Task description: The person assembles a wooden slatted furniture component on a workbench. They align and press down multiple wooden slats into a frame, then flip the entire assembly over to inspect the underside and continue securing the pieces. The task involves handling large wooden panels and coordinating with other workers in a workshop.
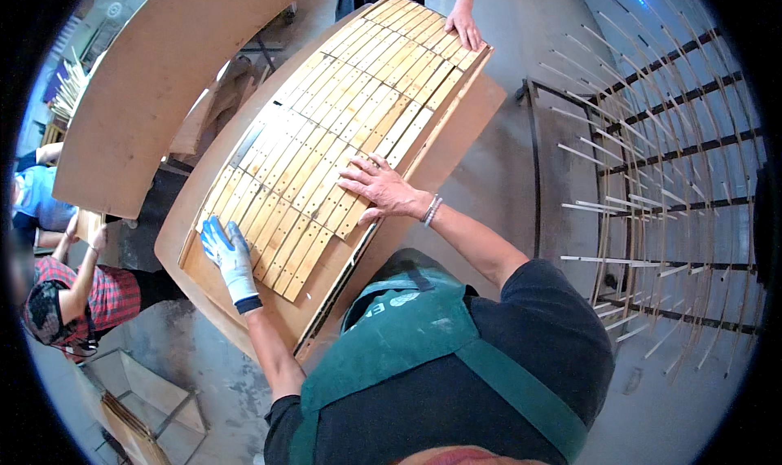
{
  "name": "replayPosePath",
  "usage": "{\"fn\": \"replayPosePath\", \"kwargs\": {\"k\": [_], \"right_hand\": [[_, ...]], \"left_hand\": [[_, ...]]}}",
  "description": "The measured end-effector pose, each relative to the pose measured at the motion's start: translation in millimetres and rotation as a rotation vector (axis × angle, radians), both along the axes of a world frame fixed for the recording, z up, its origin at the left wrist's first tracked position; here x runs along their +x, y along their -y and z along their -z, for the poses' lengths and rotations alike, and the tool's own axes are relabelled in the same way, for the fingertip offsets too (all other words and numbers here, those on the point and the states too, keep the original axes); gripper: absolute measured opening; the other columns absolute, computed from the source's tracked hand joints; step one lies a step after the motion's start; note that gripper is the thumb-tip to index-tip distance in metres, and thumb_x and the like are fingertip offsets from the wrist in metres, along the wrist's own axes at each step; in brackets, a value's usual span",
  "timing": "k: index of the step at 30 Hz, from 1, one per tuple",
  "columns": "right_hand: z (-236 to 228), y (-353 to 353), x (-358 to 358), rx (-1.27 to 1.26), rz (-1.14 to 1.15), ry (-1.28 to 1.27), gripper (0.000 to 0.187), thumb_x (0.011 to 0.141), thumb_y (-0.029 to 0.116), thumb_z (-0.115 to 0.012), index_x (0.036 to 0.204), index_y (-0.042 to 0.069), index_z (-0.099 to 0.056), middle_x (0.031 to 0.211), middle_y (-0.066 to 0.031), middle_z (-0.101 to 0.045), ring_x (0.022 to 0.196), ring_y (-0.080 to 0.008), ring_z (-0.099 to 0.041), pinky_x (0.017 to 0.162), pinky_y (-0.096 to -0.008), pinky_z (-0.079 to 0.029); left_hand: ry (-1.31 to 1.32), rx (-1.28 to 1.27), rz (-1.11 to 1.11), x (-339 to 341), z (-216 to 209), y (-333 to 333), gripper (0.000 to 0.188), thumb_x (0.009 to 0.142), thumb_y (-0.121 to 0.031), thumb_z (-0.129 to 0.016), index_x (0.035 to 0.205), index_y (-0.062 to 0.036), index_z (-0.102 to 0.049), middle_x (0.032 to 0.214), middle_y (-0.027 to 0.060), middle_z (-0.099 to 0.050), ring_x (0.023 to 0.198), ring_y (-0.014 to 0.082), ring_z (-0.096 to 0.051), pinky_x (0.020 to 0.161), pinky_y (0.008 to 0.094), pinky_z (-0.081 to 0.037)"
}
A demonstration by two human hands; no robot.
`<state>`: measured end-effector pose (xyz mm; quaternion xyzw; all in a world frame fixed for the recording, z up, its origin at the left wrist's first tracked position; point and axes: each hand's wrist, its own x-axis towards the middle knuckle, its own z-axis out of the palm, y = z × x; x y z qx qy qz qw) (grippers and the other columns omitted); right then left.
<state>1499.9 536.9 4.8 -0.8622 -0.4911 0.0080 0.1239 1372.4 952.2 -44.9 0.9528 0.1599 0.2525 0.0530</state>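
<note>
Rows of light wooden slats with small dark holes lie side by side on a wooden board in front of me. My left hand, in a blue and white glove, rests with its fingers stretched out on the near left edge of the slats. Bare, with bracelets at the wrist, my right hand lies flat with fingers spread on the slats near the right side. Neither hand grips anything. Several slats at the near end stick out unevenly over the board.
At the far end, another person's hand touches the slats' right corner. A large curved brown panel stands at left. Beyond it, a person in a checked shirt holds a small board. A rack with many thin rods sticking out is at right.
</note>
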Motion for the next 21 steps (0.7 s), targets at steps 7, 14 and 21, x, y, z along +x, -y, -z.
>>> {"fn": "replayPosePath", "kwargs": {"k": [7, 14, 21], "right_hand": [[0, 30, 33, 0.2, 0.284, 0.013, 0.081, 0.086, 0.064, -0.065, 0.147, 0.014, -0.049, 0.15, -0.0128, -0.049, 0.145, -0.0333, -0.036, 0.115, -0.0561, -0.027], [32, 139, 161, 0.138, 1.033, 0.297, 0.063, 0.093, 0.043, -0.066, 0.132, -0.004, -0.05, 0.136, -0.0245, -0.054, 0.137, -0.0386, -0.042, 0.116, -0.0585, -0.025], [43, 132, 181, 0.341, 0.938, 0.189, 0.074, 0.092, 0.045, -0.066, 0.139, -0.008, -0.046, 0.146, -0.029, -0.043, 0.141, -0.0466, -0.033, 0.117, -0.0566, -0.029]], "left_hand": [[-0.034, -0.179, -0.02, -17, -26, 7, 0.059, 0.103, -0.036, -0.054, 0.15, -0.0029, -0.042, 0.153, 0.0249, -0.042, 0.142, 0.0427, -0.036, 0.118, 0.0521, -0.027], [-0.061, -0.317, -0.227, -77, -41, 42, 0.059, 0.104, -0.038, -0.053, 0.146, 0.002, -0.043, 0.15, 0.0269, -0.043, 0.14, 0.0421, -0.037, 0.119, 0.0506, -0.027], [-0.049, -0.273, -0.25, -95, -52, 115, 0.056, 0.102, -0.032, -0.058, 0.146, -0.0007, -0.046, 0.15, 0.0264, -0.043, 0.141, 0.0448, -0.036, 0.118, 0.0535, -0.028]]}}
